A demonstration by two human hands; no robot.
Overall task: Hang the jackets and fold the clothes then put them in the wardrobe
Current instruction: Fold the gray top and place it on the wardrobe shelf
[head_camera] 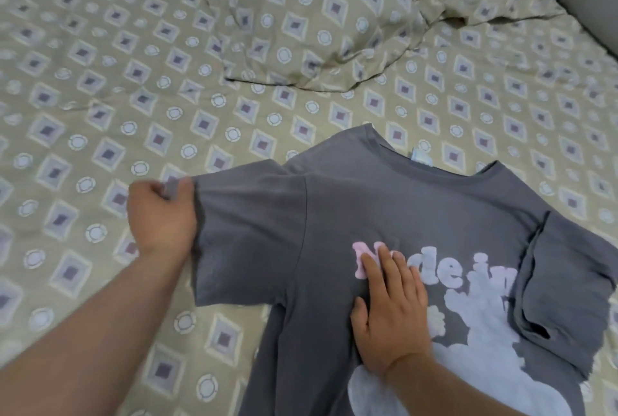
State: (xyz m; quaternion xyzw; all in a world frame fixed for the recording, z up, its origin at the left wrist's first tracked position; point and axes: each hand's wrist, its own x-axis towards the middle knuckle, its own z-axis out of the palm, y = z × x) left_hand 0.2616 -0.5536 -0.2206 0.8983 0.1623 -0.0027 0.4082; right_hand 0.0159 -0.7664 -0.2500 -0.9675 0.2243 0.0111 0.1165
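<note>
- Lying face-up on the bedsheet (100, 64), the grey T-shirt (384, 208) is spread lengthwise, collar pointed away.
- Its sleeve (247, 231) is pinched by the left hand (160, 218).
- Its chest is pressed by the right hand (391, 315), fingers flat.

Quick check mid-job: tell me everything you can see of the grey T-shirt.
The grey T-shirt looks like soft cotton knit. It lies print-up on the patterned bedspread, collar away from the person, with a pale label inside the neck. Puffy pink-and-lilac lettering sits above pale cloud-like shapes. The left hand grips the hem of the spread sleeve; the right hand presses flat on the chest. The folded sleeve lies over the body.
</note>
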